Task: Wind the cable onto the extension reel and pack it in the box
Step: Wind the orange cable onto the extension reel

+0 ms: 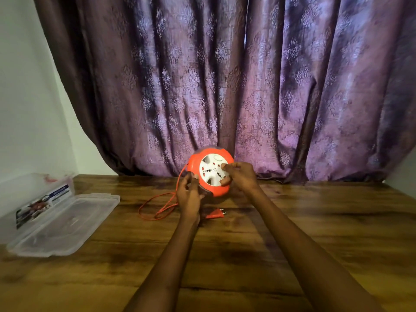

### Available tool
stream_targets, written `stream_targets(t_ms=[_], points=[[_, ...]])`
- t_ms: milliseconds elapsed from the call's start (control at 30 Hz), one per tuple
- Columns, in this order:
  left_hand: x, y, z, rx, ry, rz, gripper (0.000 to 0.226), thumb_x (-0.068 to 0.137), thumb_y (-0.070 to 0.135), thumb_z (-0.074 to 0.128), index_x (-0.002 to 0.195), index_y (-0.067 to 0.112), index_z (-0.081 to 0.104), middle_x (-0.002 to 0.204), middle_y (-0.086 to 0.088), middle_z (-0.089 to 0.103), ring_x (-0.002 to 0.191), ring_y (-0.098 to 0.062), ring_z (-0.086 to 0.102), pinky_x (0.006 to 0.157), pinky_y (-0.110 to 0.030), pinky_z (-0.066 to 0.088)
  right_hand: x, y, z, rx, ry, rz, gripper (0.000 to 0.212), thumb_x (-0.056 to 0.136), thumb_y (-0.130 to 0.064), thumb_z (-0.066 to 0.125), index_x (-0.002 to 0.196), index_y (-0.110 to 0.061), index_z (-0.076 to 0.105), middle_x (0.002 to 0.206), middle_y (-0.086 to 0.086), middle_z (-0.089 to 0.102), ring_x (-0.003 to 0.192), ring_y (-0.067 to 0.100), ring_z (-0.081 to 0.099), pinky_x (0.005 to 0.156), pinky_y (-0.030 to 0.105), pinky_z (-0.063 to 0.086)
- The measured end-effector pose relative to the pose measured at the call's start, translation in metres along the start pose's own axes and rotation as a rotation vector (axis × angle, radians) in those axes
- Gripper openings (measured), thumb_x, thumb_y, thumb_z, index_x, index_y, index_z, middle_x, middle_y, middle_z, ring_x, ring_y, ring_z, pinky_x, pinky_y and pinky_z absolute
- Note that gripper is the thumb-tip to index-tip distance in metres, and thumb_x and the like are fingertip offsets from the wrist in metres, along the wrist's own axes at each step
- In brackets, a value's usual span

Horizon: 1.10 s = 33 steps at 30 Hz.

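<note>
Above the table (292, 233), the reel (210, 171) is gripped by left hand (189, 194); its white face is pinched by right hand (240, 176). Winding underway; loose cable (155, 208) left of reel to be drawn in.

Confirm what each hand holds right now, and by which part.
Both hold the extension reel. Left hand grips its lower left edge, beside where the cable leaves. Right hand has fingers on the white socket face, grip detail blurred.

Left of the reel (210, 173), the loose cable (157, 207) and plug (215, 214) lie across the desk (315, 221); farther left sit box (36, 199) and lid (65, 224). Right of it, bare desk; behind, curtain (225, 86).
</note>
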<state>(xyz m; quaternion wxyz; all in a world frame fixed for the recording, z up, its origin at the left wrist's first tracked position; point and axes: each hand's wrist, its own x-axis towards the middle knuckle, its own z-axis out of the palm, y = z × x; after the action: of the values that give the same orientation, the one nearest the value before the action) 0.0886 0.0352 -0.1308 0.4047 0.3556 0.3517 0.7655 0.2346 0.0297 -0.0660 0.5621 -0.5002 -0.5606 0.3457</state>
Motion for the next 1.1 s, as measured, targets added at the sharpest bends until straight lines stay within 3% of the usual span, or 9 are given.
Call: stream_targets(t_ms=[100, 233, 367, 500, 567, 767, 900, 1000, 1100], points=[[0.009, 0.005, -0.007, -0.036, 0.006, -0.028, 0.008, 0.097, 0.018, 0.063, 0.1, 0.017, 0.071, 0.081, 0.013, 0.074, 0.068, 0.002, 0.065, 0.049, -0.016, 0.052, 0.002, 0.003, -0.019, -0.564, 0.006, -0.433, 0.016, 0.09, -0.035, 0.066, 0.104, -0.027, 0.07, 0.098, -0.005, 0.071, 0.087, 0.015, 0.066, 0.072, 0.032, 0.05], [0.014, 0.011, -0.015, 0.003, -0.005, -0.077, 0.009, 0.095, 0.023, 0.067, 0.092, 0.015, 0.072, 0.062, 0.015, 0.067, 0.056, -0.003, 0.056, 0.043, -0.018, 0.047, 0.004, -0.01, -0.037, -1.122, -0.28, -0.856, 0.041, 0.093, -0.035, 0.059, 0.133, -0.044, 0.054, 0.136, -0.002, 0.049, 0.11, 0.024, 0.06, 0.073, 0.036, 0.054], [0.012, 0.018, -0.017, 0.051, -0.104, -0.12, 0.018, 0.094, 0.021, 0.067, 0.077, 0.016, 0.07, 0.053, 0.014, 0.058, 0.044, 0.0, 0.045, 0.04, -0.016, 0.037, 0.006, -0.033, -0.043, -1.476, -0.446, -0.992, 0.049, 0.092, -0.029, 0.052, 0.137, -0.049, 0.046, 0.148, 0.003, 0.04, 0.111, 0.033, 0.061, 0.074, 0.041, 0.054], [0.008, 0.025, -0.02, 0.063, -0.296, -0.251, 0.013, 0.094, 0.023, 0.066, 0.097, 0.011, 0.071, 0.079, -0.007, 0.065, 0.058, -0.017, 0.053, 0.053, -0.027, 0.045, 0.002, -0.04, -0.048, -1.637, -0.556, -1.191, 0.055, 0.094, -0.023, 0.043, 0.14, -0.053, 0.038, 0.151, 0.005, 0.038, 0.111, 0.035, 0.06, 0.069, 0.043, 0.057], [0.001, 0.026, -0.018, 0.061, -0.342, -0.261, 0.01, 0.095, 0.021, 0.065, 0.091, 0.012, 0.07, 0.067, 0.0, 0.069, 0.047, -0.009, 0.056, 0.043, -0.02, 0.047, -0.001, -0.036, -0.05, -1.679, -0.61, -1.252, 0.057, 0.096, -0.02, 0.044, 0.141, -0.053, 0.034, 0.145, 0.01, 0.042, 0.104, 0.036, 0.063, 0.067, 0.043, 0.056], [-0.009, 0.024, -0.009, 0.071, -0.389, -0.179, 0.018, 0.099, 0.014, 0.06, 0.081, 0.013, 0.063, 0.053, 0.006, 0.054, 0.035, -0.001, 0.046, 0.034, -0.013, 0.038, -0.004, -0.029, -0.057, -1.715, -0.5, -1.262, 0.054, 0.092, -0.032, 0.054, 0.142, -0.048, 0.041, 0.121, 0.007, 0.062, 0.076, 0.032, 0.067, 0.062, 0.037, 0.051], [-0.012, 0.015, -0.003, 0.076, -0.395, -0.136, 0.013, 0.099, 0.019, 0.06, 0.098, 0.008, 0.067, 0.056, 0.001, 0.054, 0.033, -0.001, 0.043, 0.033, -0.015, 0.036, 0.001, -0.012, -0.051, -1.667, -0.319, -1.085, 0.064, 0.084, -0.057, 0.061, 0.143, -0.044, 0.041, 0.107, 0.004, 0.07, 0.074, 0.032, 0.069, 0.057, 0.033, 0.045], [-0.014, 0.012, 0.002, 0.103, -0.352, -0.081, 0.022, 0.098, 0.018, 0.061, 0.108, 0.0, 0.069, 0.084, -0.01, 0.072, 0.053, -0.008, 0.063, 0.043, -0.02, 0.049, -0.001, -0.002, -0.042, -1.523, -0.127, -0.867, 0.069, 0.073, -0.07, 0.059, 0.135, -0.045, 0.043, 0.096, 0.006, 0.074, 0.078, 0.032, 0.07, 0.061, 0.033, 0.043], [-0.016, 0.006, 0.005, 0.102, -0.306, -0.031, 0.017, 0.098, 0.016, 0.063, 0.104, 0.002, 0.069, 0.094, -0.016, 0.065, 0.075, -0.022, 0.058, 0.063, -0.029, 0.052, -0.006, 0.003, -0.028, -1.317, 0.054, -0.612, 0.07, 0.064, -0.076, 0.059, 0.124, -0.042, 0.045, 0.097, 0.009, 0.075, 0.087, 0.033, 0.071, 0.073, 0.037, 0.05]])
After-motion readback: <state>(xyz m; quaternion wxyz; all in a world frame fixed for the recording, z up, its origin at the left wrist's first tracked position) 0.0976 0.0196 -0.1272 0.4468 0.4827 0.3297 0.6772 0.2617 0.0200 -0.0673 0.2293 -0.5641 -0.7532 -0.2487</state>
